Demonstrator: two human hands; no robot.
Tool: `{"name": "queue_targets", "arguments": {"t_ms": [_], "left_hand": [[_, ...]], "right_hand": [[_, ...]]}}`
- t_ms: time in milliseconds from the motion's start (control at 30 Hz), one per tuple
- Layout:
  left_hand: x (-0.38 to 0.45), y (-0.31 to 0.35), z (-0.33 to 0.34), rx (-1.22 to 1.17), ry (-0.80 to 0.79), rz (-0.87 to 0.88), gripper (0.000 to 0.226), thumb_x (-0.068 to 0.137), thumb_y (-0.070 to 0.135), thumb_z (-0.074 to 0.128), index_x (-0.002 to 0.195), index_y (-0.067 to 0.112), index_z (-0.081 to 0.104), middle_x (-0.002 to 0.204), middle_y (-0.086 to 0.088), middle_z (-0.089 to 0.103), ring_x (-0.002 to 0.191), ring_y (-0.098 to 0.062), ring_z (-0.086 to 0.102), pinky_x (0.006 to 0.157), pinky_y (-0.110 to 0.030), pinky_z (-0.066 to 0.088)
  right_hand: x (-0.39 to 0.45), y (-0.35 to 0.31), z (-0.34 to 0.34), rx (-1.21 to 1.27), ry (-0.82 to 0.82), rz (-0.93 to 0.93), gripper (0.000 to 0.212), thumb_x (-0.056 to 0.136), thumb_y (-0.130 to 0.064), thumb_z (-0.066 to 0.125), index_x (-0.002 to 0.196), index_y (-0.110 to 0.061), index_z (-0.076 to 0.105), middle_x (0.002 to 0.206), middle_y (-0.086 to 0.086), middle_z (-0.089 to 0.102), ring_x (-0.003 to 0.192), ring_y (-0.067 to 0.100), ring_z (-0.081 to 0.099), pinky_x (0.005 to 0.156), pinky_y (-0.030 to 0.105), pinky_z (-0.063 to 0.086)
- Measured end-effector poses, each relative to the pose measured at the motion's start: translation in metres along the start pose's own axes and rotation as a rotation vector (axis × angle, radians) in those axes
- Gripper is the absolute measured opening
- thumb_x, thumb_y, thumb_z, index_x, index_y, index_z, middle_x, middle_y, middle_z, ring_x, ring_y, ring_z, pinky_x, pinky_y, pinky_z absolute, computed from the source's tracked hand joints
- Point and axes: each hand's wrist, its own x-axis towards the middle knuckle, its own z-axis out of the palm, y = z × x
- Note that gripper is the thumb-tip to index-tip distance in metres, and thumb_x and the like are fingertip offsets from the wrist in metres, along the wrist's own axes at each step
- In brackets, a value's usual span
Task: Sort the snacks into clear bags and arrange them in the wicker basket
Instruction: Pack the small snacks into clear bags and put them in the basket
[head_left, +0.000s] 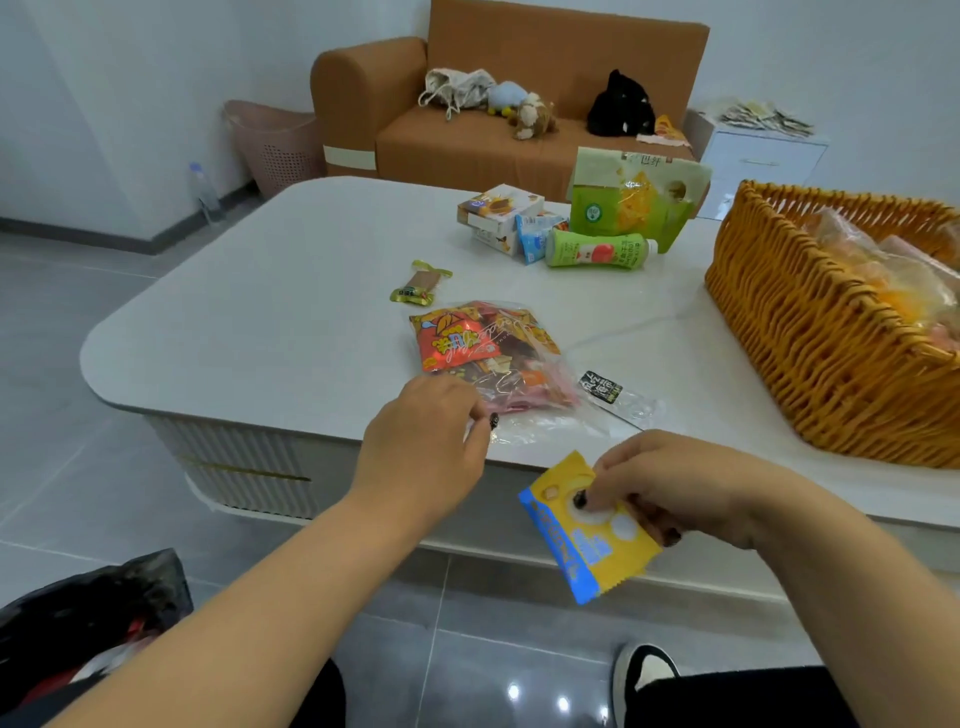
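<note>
At lower centre-right of the frame, the right hand (675, 488) pinches a yellow and blue snack packet (587, 540) just off the near edge of the white table (270, 312). Left of it, the left hand (426, 441) reaches over the table edge, its fingers curled at the mouth of a clear bag (498, 358) already holding colourful snacks. A small black-labelled packet (618, 397) lies just right of the bag. The wicker basket (810, 332) stands at the right edge, clear bags of snacks inside. Boxes, a green pouch (634, 192) and a lying green bottle (597, 249) cluster at upper centre, with a brown sofa (467, 135) behind.
</note>
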Motion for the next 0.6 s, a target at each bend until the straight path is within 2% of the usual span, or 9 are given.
{"name": "queue_targets", "arguments": {"t_ms": [67, 167, 233, 333, 400, 500, 600], "left_hand": [[-0.001, -0.001, 0.000, -0.005, 0.004, -0.006, 0.008, 0.092, 0.025, 0.060, 0.094, 0.020, 0.066, 0.102, 0.007, 0.064, 0.102, -0.015, 0.053, 0.069, -0.027, 0.037], [-0.001, -0.001, 0.000, -0.015, 0.005, 0.009, 0.007, 0.091, 0.021, 0.060, 0.093, 0.018, 0.066, 0.101, 0.005, 0.064, 0.100, -0.017, 0.054, 0.069, -0.029, 0.041], [0.000, 0.000, 0.001, -0.010, 0.024, 0.017, 0.005, 0.090, 0.018, 0.061, 0.091, 0.016, 0.066, 0.098, 0.004, 0.065, 0.097, -0.020, 0.056, 0.067, -0.032, 0.044], [0.003, -0.001, 0.002, -0.014, 0.082, 0.033, 0.002, 0.087, 0.015, 0.064, 0.087, 0.015, 0.065, 0.094, 0.003, 0.067, 0.091, -0.022, 0.059, 0.064, -0.034, 0.048], [0.004, -0.002, 0.002, -0.011, 0.112, 0.061, 0.002, 0.085, 0.016, 0.063, 0.085, 0.016, 0.064, 0.091, 0.003, 0.068, 0.088, -0.023, 0.060, 0.061, -0.036, 0.050], [0.005, -0.002, 0.005, 0.008, 0.133, 0.105, 0.005, 0.080, 0.021, 0.059, 0.080, 0.017, 0.063, 0.087, 0.004, 0.067, 0.083, -0.023, 0.062, 0.055, -0.035, 0.051], [0.004, -0.003, 0.007, 0.029, 0.151, 0.140, 0.007, 0.078, 0.022, 0.059, 0.078, 0.017, 0.063, 0.083, 0.004, 0.066, 0.079, -0.022, 0.062, 0.051, -0.037, 0.052]], "right_hand": [[0.012, 0.000, 0.010, 0.255, 0.069, 0.002, 0.026, 0.084, -0.011, 0.065, 0.063, -0.013, 0.051, 0.048, 0.004, 0.040, 0.039, 0.015, 0.035, 0.040, 0.019, 0.029], [0.032, -0.006, 0.030, 0.716, 0.179, -0.051, 0.012, 0.093, -0.013, 0.058, 0.081, -0.010, 0.055, 0.048, 0.000, 0.051, 0.037, 0.009, 0.044, 0.038, 0.018, 0.036], [0.043, -0.011, 0.042, 0.956, 0.226, -0.071, 0.011, 0.096, -0.013, 0.054, 0.086, -0.009, 0.056, 0.046, -0.001, 0.054, 0.036, 0.006, 0.048, 0.036, 0.015, 0.040], [0.058, -0.016, 0.053, 1.131, 0.289, -0.068, 0.012, 0.098, -0.014, 0.053, 0.087, -0.008, 0.057, 0.046, 0.001, 0.058, 0.036, 0.005, 0.053, 0.037, 0.014, 0.043], [0.066, -0.017, 0.058, 1.240, 0.328, -0.083, 0.012, 0.098, -0.011, 0.051, 0.090, -0.006, 0.058, 0.058, 0.005, 0.062, 0.042, 0.008, 0.058, 0.040, 0.016, 0.048], [0.077, -0.020, 0.058, 1.379, 0.361, -0.149, 0.010, 0.098, -0.004, 0.048, 0.098, -0.004, 0.058, 0.079, 0.011, 0.064, 0.061, 0.016, 0.063, 0.045, 0.019, 0.053], [0.085, -0.024, 0.053, 1.441, 0.363, -0.194, 0.012, 0.096, 0.005, 0.045, 0.097, 0.001, 0.056, 0.082, 0.015, 0.063, 0.065, 0.019, 0.064, 0.050, 0.020, 0.056]]}}
